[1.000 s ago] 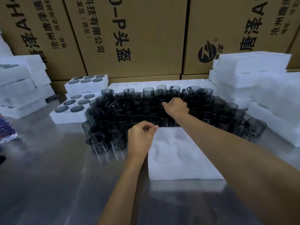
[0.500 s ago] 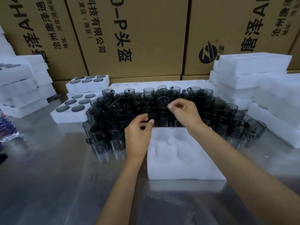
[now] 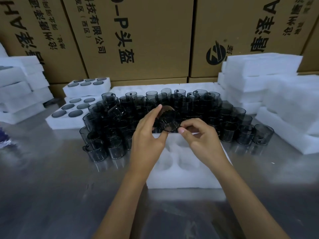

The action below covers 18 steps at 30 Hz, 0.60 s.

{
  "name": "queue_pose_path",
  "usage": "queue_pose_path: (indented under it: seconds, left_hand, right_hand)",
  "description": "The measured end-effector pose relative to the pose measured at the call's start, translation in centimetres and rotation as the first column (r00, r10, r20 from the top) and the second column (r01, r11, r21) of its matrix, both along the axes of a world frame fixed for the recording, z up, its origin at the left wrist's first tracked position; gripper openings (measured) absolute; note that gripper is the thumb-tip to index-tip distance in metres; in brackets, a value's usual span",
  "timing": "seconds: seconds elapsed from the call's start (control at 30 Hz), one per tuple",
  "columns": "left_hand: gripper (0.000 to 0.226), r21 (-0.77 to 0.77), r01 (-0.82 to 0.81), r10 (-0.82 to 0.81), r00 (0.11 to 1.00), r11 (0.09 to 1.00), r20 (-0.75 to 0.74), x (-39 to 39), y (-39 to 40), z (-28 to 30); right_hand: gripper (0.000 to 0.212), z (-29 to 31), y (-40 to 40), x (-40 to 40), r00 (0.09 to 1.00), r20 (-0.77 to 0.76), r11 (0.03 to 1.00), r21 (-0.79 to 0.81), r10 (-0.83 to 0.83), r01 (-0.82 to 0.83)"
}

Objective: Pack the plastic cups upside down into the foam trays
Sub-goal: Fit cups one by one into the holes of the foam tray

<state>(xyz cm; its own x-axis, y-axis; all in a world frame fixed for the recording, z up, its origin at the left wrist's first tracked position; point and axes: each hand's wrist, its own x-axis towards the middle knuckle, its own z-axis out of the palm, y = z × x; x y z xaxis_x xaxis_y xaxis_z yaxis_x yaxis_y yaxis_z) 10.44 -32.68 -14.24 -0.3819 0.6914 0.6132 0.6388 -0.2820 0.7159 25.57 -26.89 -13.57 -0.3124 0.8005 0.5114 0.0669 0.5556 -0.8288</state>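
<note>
Plastic cup, smoky grey, is pinched between left hand and right hand above the foam tray at its 12 o'clock edge, both hands grasping it, tilted mouth toward camera, likely being flipped upside down for an empty pocket.

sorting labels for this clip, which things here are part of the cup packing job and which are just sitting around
Part of the job:
- left hand and right hand, both gripping the held cup
- empty foam tray under the hands
- cluster of loose cups
- filled foam trays
- stacked spare foam trays

Just lying about:
- cardboard boxes
- blue-patterned object at the left edge, unclear
- metal table
</note>
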Motion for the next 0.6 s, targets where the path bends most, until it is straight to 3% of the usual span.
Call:
queue_pose_path:
  seconds: [0.1,0.3,0.5,0.6]
  left_hand:
    - [0.069,-0.026,0.019,-0.019,1.0,0.999,0.009,0.0,-0.1,0.3]
    - [0.055,-0.159,0.111,-0.083,0.982,0.981,0.172,-0.2,0.2,0.3]
    - [0.069,-0.315,0.275,-0.222,0.955,0.908,0.195,-3.0,-0.4,0.3]
    - [0.066,-0.376,0.324,-0.243,0.938,0.868,0.247,-4.2,-0.5,0.0]
  right_hand:
    - [0.019,-0.5,-0.2,0.2,0.999,-0.031,0.998,-0.05,-0.037,0.035]
    - [0.015,-1.0,-0.4,0.5,0.996,-0.075,0.983,-0.181,-0.04,0.026]
    - [0.011,-1.1,-0.6,0.7,0.993,-0.024,0.961,-0.249,0.115,-0.118]
    - [0.014,-1.5,-0.5,0.7,0.986,0.085,0.95,-0.29,0.143,-0.113]
